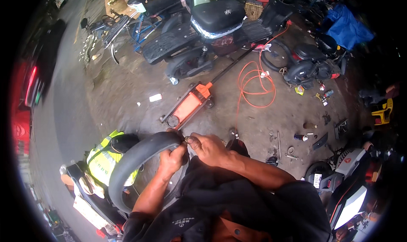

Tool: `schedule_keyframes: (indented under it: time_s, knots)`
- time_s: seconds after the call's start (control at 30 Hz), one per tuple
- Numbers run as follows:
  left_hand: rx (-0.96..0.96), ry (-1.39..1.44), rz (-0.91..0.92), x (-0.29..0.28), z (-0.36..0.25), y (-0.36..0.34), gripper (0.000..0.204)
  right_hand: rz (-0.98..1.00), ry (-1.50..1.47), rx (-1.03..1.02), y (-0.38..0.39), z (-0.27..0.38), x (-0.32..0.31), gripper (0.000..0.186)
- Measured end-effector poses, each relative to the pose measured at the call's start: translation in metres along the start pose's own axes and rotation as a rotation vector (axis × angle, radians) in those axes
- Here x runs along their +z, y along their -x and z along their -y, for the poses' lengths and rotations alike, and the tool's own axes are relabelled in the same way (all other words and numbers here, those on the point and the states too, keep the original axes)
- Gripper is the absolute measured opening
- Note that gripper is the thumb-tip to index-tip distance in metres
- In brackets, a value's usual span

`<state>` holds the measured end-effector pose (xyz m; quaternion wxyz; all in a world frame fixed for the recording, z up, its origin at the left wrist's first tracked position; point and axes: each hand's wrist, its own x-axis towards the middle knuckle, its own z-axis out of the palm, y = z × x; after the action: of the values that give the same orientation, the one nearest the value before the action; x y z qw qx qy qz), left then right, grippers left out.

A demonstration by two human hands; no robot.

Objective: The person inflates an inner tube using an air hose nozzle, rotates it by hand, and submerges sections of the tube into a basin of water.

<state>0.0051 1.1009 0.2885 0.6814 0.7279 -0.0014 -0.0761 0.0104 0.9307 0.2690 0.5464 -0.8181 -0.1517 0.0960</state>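
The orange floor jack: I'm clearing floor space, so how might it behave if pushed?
The orange floor jack would probably roll, since small wheels show at its sides. It looks heavy for its size, given its sturdy, metal-looking build. Its long dark handle might swing and knock the nearby scooter.

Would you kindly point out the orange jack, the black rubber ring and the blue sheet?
Orange jack (186, 106), head view: its orange body.
Black rubber ring (124, 163), head view: left curve.
Blue sheet (347, 29), head view: middle.
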Motion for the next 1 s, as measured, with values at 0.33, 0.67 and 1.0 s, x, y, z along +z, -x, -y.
schedule_keyframes:
  time_s: [0.33, 0.67, 1.0]
  knots:
    - [0.029, -0.262, -0.156, 0.069, -0.029, -0.012, 0.014, 0.239, -0.055, -0.104, -0.026, -0.036, -0.096, 0.032]
    - [0.449, 0.308, -1.026, 0.048, -0.021, 0.051, 0.046, -0.431, 0.361, 0.279, -0.089, -0.242, -0.246, 0.054]
    - [0.542, 0.930, -0.971, 0.067, -0.009, 0.159, 0.048, 0.698, 0.021, -0.457, -0.054, -0.054, -0.043, 0.074]
